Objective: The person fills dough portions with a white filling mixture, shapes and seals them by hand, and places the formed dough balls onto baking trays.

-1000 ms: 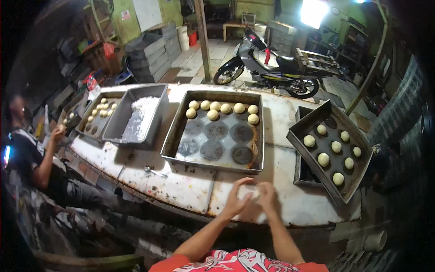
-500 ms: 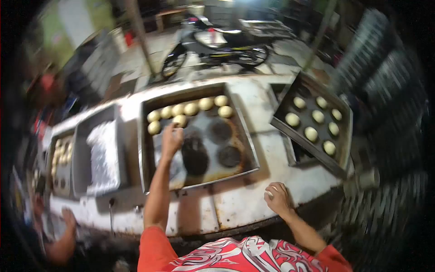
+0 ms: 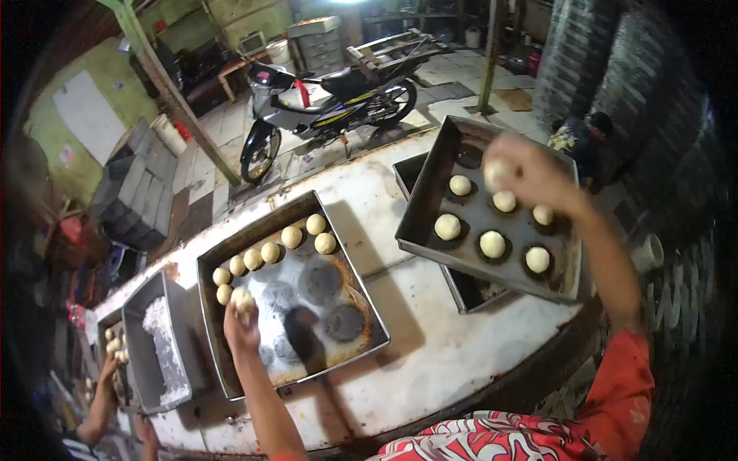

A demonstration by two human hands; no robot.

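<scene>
Between the fingertips of my left hand [image 3: 242, 330] is a pale dough ball [image 3: 242, 296], at the left side of a large metal baking tray [image 3: 361, 352]. Several smaller dough balls [image 3: 270, 252] line that tray's far and left edges, and dark round marks show on its greasy bottom. My right hand [image 3: 530, 170], smeared by motion, reaches over a second baking tray [image 3: 484, 275]. Its fingers close round another dough ball [image 3: 500, 175]. More dough balls [image 3: 492, 243] sit spaced apart below it, with a bare dark spot in the far corner.
The second tray rests askew on another tray [image 3: 461, 290]. Left of the large tray stands a deep grey bin [image 3: 188, 376] holding white powder. Beyond it are a co-worker's hand [image 3: 111, 363] and a tray of dough balls [image 3: 115, 346]. A motorcycle [image 3: 330, 107] stands behind the table.
My right hand has risen from the table's front edge to the right tray. My left hand stays at the large tray, now with a ball in its fingers. The view has shifted.
</scene>
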